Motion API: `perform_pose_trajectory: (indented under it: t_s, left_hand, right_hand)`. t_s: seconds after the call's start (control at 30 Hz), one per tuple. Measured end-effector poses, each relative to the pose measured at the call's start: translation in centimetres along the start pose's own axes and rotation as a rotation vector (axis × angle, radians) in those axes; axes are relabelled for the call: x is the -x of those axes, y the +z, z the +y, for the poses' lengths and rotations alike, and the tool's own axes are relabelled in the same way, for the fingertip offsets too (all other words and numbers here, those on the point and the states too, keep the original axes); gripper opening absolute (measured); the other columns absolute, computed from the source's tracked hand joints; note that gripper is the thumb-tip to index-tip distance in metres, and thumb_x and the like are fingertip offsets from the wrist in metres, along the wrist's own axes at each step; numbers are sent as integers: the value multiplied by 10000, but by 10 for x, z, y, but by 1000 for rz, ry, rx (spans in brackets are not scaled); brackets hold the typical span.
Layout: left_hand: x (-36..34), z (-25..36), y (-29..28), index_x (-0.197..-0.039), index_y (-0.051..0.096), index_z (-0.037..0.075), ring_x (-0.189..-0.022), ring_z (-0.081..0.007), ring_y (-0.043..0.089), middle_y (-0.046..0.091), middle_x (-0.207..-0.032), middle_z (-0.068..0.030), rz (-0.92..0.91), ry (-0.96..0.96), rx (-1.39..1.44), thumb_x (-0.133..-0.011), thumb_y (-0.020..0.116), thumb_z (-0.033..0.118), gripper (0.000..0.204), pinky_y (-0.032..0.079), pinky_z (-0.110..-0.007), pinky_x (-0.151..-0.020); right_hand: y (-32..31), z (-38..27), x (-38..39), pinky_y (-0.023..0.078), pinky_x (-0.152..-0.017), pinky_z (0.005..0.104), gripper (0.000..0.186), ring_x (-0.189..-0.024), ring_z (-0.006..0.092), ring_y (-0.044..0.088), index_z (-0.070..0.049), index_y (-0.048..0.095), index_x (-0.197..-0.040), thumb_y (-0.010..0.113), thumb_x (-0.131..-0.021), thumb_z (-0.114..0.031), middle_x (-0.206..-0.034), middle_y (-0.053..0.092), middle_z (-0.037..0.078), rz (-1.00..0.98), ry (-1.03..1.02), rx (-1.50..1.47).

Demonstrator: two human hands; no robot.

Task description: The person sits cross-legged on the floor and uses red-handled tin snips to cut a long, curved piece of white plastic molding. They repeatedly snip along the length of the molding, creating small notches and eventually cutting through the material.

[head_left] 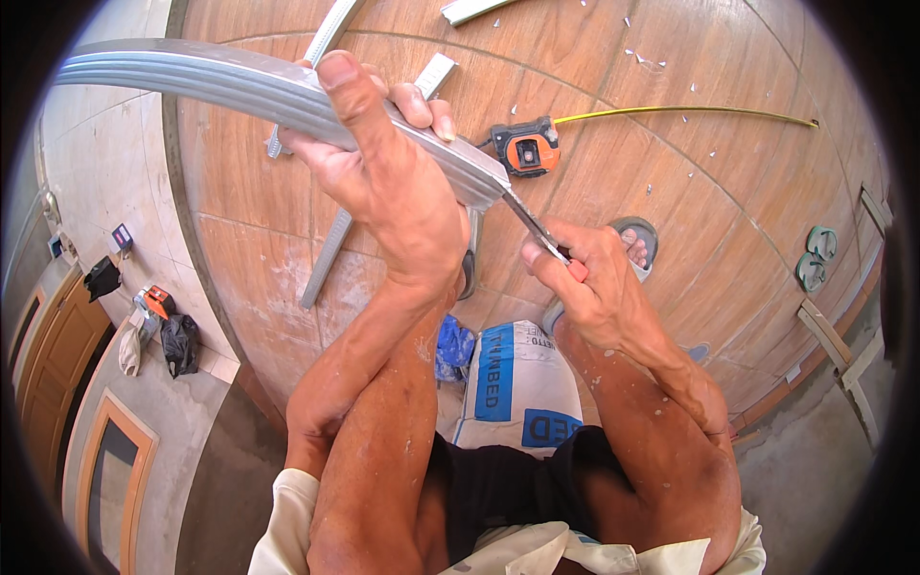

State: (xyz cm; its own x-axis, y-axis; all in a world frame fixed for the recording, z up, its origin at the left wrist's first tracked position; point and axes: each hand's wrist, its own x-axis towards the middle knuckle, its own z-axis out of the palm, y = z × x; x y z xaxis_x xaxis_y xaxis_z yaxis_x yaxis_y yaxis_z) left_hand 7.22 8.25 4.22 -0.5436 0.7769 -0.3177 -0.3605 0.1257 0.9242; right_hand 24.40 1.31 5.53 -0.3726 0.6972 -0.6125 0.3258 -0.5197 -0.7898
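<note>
My left hand (407, 206) is wrapped around a long grey metal channel profile (220, 84), thumb on top and fingers curled over the far side. The profile runs from the upper left toward the middle and bends with the lens. My right hand (599, 287) is closed on a pair of metal snips (527, 218) with red on the handle. Their blades touch the near right end of the profile; whether they bite into the metal I cannot tell. An orange and black tape measure (533, 149) lies just beyond, its yellow blade pulled out to the right.
Other metal profile pieces (328, 257) lie on the brown tiled floor (671, 259), with small metal scraps scattered around. A white and blue sack (522, 383) sits between my legs, beside a blue bag (453, 347). Green sandals (815, 257) are at the right; black bags (179, 343) at the left.
</note>
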Motion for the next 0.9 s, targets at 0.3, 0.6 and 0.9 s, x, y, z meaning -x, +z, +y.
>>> perform_pose_trajectory:
  t_s: [0.3,0.6,0.9]
  left_hand:
    - [-2,0,1,-1424,361,132,-737,-121,553,529,-963,-23,0,79,10,-1067,751,465,625,499,-331,-593]
    - [1,9,5,-1268,432,160,-740,-126,472,483,-1071,1,-10,103,-22,-1067,733,519,510,482,-328,-636]
    - [-17,0,-11,-1310,456,143,-749,-109,520,489,-1070,-21,-18,-76,87,-1086,721,451,464,479,-314,-575]
  right_hand:
    - [0,-2,0,411,-571,460,318,-558,336,434,61,605,-850,635,-1019,-207,-633,490,222,-9,4,-12]
    - [2,-3,4,420,-577,448,278,-575,322,449,48,652,-908,644,-1017,-208,-646,498,201,-2,-4,-31]
    - [-7,5,-2,448,-768,355,349,-836,180,554,19,679,-1055,610,-1034,-323,-827,599,69,-228,63,-114]
